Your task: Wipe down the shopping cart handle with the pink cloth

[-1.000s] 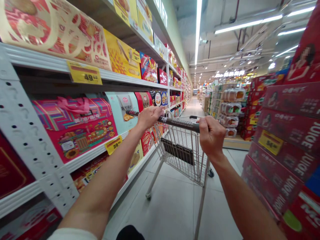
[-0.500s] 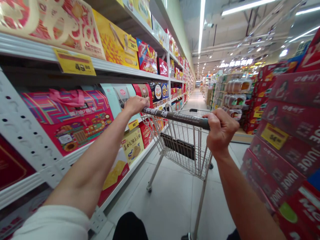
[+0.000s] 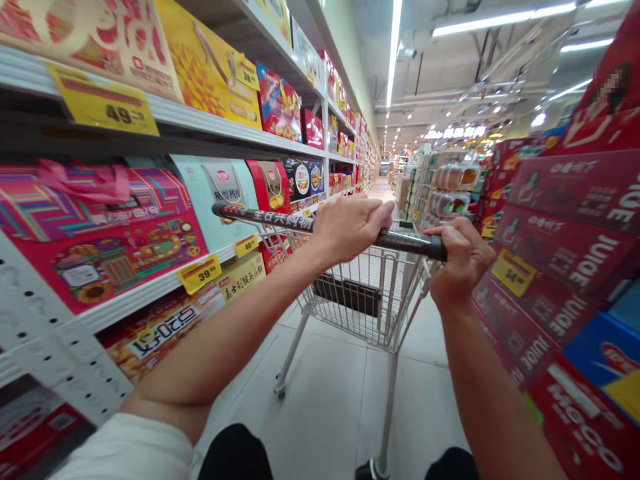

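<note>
Dark handle (image 3: 285, 221) (lettered) beneath left hand (image 3: 347, 227).

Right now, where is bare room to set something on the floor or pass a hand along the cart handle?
Floor tiles show bare between the shopping cart's near legs. The cart handle is bare left of the left hand and briefly before the right hand. Crowded: gift boxes left, stacked red cartons right.

Bearing a yellow box (image 3: 200, 60) on one shelf (image 3: 205, 121), a mint box (image 3: 215, 233) on the shelf below (image 3: 140, 301); supporting a cart (image 3: 347, 297) on floor tiles (image 3: 330, 393).
</note>
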`<state>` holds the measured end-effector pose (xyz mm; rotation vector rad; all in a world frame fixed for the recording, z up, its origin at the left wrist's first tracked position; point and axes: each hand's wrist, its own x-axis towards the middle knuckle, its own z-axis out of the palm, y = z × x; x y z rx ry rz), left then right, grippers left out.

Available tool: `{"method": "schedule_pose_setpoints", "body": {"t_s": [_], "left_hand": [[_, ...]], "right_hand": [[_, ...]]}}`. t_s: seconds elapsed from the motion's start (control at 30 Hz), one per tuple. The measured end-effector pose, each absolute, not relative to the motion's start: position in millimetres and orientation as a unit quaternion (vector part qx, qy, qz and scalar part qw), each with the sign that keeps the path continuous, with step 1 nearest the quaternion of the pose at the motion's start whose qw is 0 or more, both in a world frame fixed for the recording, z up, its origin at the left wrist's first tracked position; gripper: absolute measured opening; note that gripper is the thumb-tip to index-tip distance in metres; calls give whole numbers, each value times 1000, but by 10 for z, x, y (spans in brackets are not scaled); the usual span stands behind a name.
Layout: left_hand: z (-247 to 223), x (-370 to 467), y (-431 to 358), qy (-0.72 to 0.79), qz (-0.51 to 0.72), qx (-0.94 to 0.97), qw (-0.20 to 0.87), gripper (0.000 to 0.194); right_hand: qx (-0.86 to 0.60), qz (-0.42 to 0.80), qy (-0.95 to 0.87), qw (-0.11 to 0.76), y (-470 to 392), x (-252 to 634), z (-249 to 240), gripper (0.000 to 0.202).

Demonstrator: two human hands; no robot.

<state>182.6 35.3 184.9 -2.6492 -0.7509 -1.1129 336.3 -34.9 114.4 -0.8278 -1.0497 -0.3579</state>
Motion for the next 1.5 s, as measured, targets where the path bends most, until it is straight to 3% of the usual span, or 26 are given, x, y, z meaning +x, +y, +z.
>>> {"method": "schedule_pose_setpoints", "body": {"t_s": [0.17, 0.33, 0.53, 0.7, 0.87, 1.03, 1.13, 1.27, 1.5], "left_hand": [[1562, 1614, 383, -261, -469, -813, 227, 53], [1678, 1079, 799, -334, -445, -811, 183, 54], [1970, 291, 1429, -485, -350, -798, 72, 55], [1975, 279, 1422, -554, -350, -749, 92, 46], [1736, 923, 917, -438, -437, -775, 130, 46], [1334, 1645, 486, -297, -545, -753, 217, 44], [1051, 1793, 546, -230, -565, -741, 281, 29], [825, 1519, 986, -181, -499, -773, 348, 20], [801, 527, 1692, -288, -505, -757, 297, 18]], "right_hand": [[-421, -169, -478, 752, -426, 3573, 1141, 34], [-470, -161, -533, 685, -552, 3749, 1188, 35], [-593, -196, -595, 505, -815, 3877, 1406, 34], [-634, -372, -591, 333, -794, 3586, 1533, 31], [-652, -434, -514, 350, -524, 3311, 1438, 55], [-636, -431, -514, 381, -510, 3391, 1368, 48], [-632, -433, -520, 377, -556, 3464, 1374, 42], [-631, -471, -515, 339, -575, 3555, 1395, 35], [-625, -492, -501, 341, -557, 3663, 1424, 31]]}}
